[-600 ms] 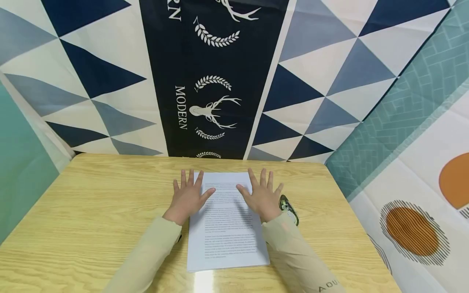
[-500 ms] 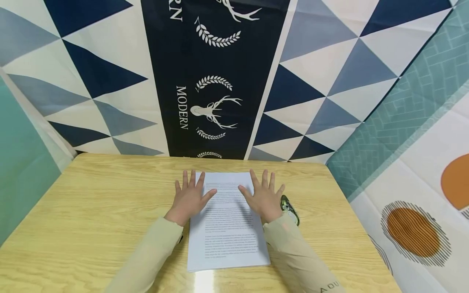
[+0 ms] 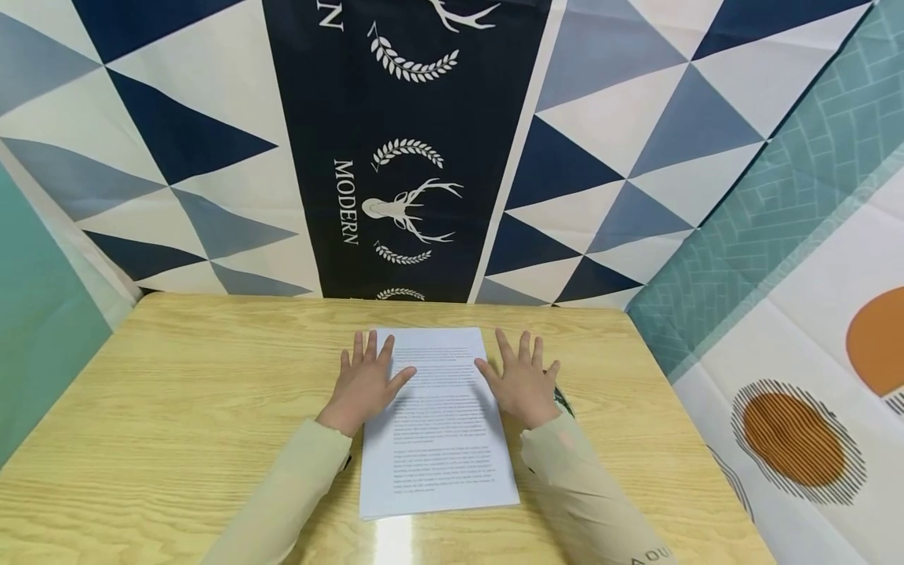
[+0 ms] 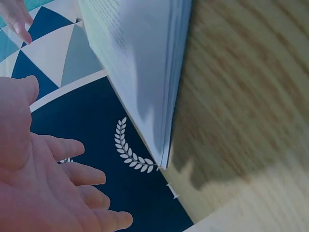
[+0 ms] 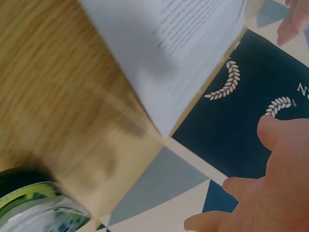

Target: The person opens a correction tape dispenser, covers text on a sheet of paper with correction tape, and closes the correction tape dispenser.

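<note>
A stack of printed paper (image 3: 445,439) lies on the wooden table, its sheet edges (image 4: 175,72) visible in the left wrist view. Over its upper left edge is my left hand (image 3: 362,392), fingers spread and holding nothing. My right hand (image 3: 524,391) is spread the same way beyond the upper right edge, also with nothing in it. Both hands appear raised, with shadows falling on the paper and table. Partly hidden under the right hand and sleeve is a small green and black object with a clear, shiny part (image 5: 46,208); its kind cannot be made out.
The wooden table (image 3: 212,392) stretches to both sides of the paper. Behind it stands a patterned cloth backdrop (image 3: 417,102) with triangles and a dark deer-print panel. Other cloths hang at the left and right (image 3: 791,439).
My right hand has moved to the right, away from the paper's middle, and covers more of the green object. The left hand has hardly moved. The head view has shifted slightly.
</note>
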A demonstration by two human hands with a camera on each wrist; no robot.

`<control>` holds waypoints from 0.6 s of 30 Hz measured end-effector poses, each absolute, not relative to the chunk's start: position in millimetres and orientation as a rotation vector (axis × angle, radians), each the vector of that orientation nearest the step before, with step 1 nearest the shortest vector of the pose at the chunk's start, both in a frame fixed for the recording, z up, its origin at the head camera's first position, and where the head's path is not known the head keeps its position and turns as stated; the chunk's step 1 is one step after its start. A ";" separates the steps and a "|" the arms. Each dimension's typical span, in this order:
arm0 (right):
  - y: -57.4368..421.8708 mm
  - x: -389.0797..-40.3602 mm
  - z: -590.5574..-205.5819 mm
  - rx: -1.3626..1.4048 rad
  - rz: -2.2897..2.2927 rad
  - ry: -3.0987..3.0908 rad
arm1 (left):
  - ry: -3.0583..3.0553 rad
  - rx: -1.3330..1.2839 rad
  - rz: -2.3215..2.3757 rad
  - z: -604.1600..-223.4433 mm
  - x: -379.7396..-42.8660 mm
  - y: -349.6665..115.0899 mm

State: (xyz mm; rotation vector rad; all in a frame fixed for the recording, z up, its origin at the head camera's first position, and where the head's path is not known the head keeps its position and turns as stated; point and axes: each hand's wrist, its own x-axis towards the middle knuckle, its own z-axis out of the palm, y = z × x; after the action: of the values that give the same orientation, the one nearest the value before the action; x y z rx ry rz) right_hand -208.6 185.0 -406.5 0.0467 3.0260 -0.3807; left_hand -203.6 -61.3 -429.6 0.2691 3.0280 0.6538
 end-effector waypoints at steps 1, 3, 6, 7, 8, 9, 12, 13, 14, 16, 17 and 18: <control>186.3 -208.2 -406.7 0.051 -0.390 3.022 | 3.029 0.268 0.655 -430.2 -203.4 -61.3; 189.3 -206.9 -407.6 0.056 -0.382 3.017 | 3.030 0.263 0.648 -431.2 -203.2 -61.2; 194.4 -205.0 -408.2 0.062 -0.369 3.007 | 3.025 0.253 0.636 -433.0 -203.0 -60.7; 196.2 -204.3 -408.4 0.064 -0.365 3.004 | 3.022 0.249 0.634 -433.5 -202.9 -60.5; 198.1 -203.9 -408.7 0.063 -0.357 3.001 | 3.020 0.245 0.632 -433.8 -202.8 -60.2; 200.0 -203.5 -408.7 0.067 -0.357 2.995 | 3.018 0.243 0.635 -434.1 -202.7 -60.0; 205.2 -202.2 -409.4 0.072 -0.350 2.976 | 3.015 0.244 0.649 -434.1 -201.8 -59.2; 206.8 -201.9 -410.1 0.076 -0.348 2.971 | 3.013 0.244 0.653 -433.9 -201.6 -58.9; 208.5 -201.6 -410.9 0.079 -0.345 2.965 | 3.012 0.247 0.651 -434.0 -201.6 -58.6; 211.6 -200.4 -412.2 0.086 -0.343 2.957 | 3.011 0.253 0.647 -433.8 -201.4 -57.9; 213.1 -200.1 -413.2 0.092 -0.339 2.954 | 3.009 0.253 0.650 -433.7 -201.4 -57.7; 214.8 -199.9 -414.3 0.096 -0.336 2.951 | 3.009 0.255 0.651 -433.8 -201.5 -57.3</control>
State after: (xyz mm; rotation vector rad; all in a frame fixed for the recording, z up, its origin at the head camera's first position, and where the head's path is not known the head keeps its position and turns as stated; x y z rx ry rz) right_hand -199.9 214.8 -414.3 0.0965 2.9514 -0.3364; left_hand -201.5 -57.3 -433.8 0.2553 3.0091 0.6505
